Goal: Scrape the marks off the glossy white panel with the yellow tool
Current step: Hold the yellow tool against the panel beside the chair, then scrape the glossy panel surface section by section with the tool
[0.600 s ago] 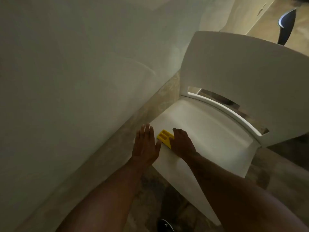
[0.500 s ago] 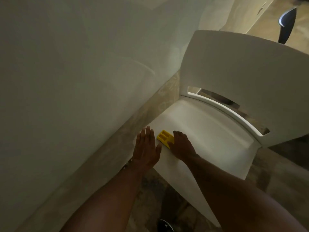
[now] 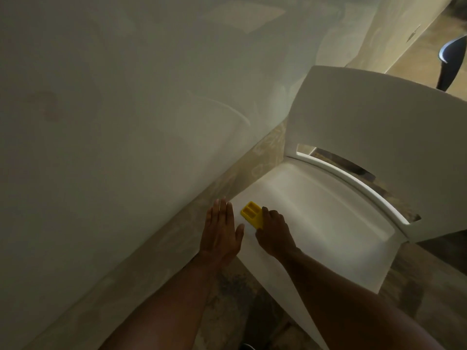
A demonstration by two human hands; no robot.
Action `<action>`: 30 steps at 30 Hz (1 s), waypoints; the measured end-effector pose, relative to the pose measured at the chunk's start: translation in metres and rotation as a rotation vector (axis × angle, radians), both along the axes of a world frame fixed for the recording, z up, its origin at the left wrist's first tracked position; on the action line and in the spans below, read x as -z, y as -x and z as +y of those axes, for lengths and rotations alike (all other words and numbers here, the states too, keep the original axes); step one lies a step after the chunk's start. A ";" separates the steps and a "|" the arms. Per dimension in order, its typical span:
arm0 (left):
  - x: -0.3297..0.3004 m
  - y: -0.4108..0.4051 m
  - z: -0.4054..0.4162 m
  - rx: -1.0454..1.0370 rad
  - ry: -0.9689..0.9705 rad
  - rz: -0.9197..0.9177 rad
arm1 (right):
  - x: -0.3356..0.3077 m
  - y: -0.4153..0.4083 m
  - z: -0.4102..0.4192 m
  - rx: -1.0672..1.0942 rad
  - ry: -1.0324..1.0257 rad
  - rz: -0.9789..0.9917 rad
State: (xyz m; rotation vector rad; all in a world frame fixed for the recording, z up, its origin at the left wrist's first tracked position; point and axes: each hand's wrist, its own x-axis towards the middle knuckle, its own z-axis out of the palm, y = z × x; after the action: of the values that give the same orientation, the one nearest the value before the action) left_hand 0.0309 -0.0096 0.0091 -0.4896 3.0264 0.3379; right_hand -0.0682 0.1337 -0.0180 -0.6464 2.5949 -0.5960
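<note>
The glossy white panel [image 3: 328, 223] is the flat seat of a white chair, lying low in the middle right of the head view. My right hand [image 3: 274, 233] grips the small yellow tool [image 3: 251, 214] and holds it flat against the panel's near left corner. My left hand [image 3: 221, 232] lies flat with fingers together at the panel's left edge, just left of the tool. I cannot make out any marks in the dim light.
A large glossy white wall surface [image 3: 126, 122] slopes across the left. The chair's backrest [image 3: 379, 137] rises behind the seat. Mottled brown floor [image 3: 227, 299] shows below, and a dark object [image 3: 452, 61] stands at the top right.
Both hands have stayed at the panel's left corner; the tool shifted only slightly along the surface.
</note>
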 end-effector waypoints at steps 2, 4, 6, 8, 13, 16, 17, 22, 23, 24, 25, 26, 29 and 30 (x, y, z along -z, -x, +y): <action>-0.013 -0.006 -0.008 -0.014 0.057 -0.002 | -0.013 -0.004 -0.007 -0.017 0.051 0.053; -0.031 -0.013 -0.018 -0.032 0.100 0.008 | -0.029 -0.009 -0.014 -0.044 0.108 0.122; -0.054 -0.021 -0.028 -0.039 0.138 0.067 | -0.047 -0.014 -0.023 -0.067 0.176 0.186; -0.078 -0.030 -0.038 -0.032 0.193 0.162 | -0.069 -0.019 -0.033 -0.073 0.247 0.223; -0.140 -0.059 -0.063 -0.044 0.319 0.284 | -0.132 -0.034 -0.061 -0.107 0.454 0.326; -0.178 -0.078 -0.078 -0.046 0.406 0.358 | -0.175 -0.045 -0.081 -0.099 0.584 0.391; -0.191 -0.084 -0.082 -0.046 0.432 0.385 | -0.189 -0.048 -0.088 -0.093 0.618 0.403; -0.261 -0.116 -0.105 -0.025 0.577 0.532 | -0.260 -0.074 -0.117 -0.135 0.794 0.524; -0.276 -0.122 -0.109 -0.020 0.593 0.564 | -0.274 -0.080 -0.122 -0.149 0.822 0.558; -0.291 -0.128 -0.112 -0.015 0.610 0.594 | -0.289 -0.086 -0.128 -0.161 0.851 0.589; -0.306 -0.134 -0.115 -0.011 0.627 0.622 | -0.304 -0.091 -0.133 -0.171 0.880 0.613; -0.322 -0.141 -0.118 -0.012 0.647 0.645 | -0.320 -0.097 -0.139 -0.183 0.908 0.640; -0.368 -0.161 -0.126 -0.012 0.709 0.713 | -0.366 -0.115 -0.156 -0.226 0.983 0.741; -0.383 -0.166 -0.129 -0.011 0.728 0.736 | -0.380 -0.120 -0.161 -0.238 1.005 0.768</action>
State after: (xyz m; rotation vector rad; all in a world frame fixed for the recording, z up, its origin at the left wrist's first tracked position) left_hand 0.1972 -0.1385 0.3917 -0.4835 3.7990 -0.8034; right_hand 0.0514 -0.0272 0.3619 -1.7355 2.6083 -1.8970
